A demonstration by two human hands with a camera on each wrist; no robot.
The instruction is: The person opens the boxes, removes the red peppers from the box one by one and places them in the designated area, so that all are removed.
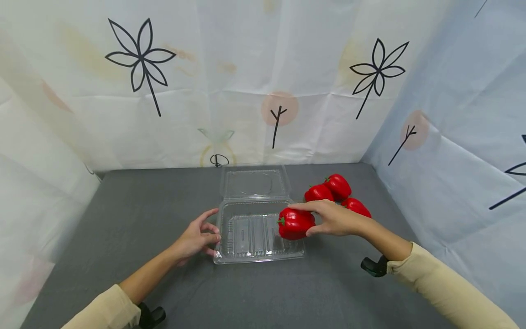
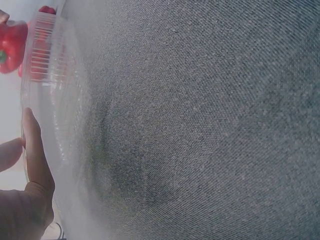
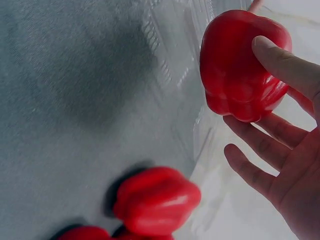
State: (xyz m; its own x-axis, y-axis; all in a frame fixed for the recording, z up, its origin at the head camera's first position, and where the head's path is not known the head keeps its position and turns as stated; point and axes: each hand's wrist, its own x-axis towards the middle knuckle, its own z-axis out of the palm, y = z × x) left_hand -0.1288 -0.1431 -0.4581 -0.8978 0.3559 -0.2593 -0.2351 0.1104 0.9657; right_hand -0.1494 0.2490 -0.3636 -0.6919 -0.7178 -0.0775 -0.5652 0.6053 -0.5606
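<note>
A clear plastic clamshell container (image 1: 246, 258) lies with its lid folded back toward the wall. My left hand (image 1: 196, 240) holds its left rim, thumb on one side and fingers on the other; the left wrist view shows the thumb and a finger (image 2: 37, 155) at that edge. Over the container's right side, my right hand (image 1: 334, 218) grips a red bell pepper (image 1: 295, 225), its green stem facing left. In the right wrist view the thumb presses on this bell pepper (image 3: 235, 65) while fingers curl beneath it.
Behind the right hand sit three more red peppers: one at the back (image 1: 338, 186), one to its left (image 1: 318, 193) and one on the right (image 1: 356, 207). A dark grey cloth (image 1: 156, 196) covers the table. Patterned white curtains (image 1: 242, 68) stand at the back and sides.
</note>
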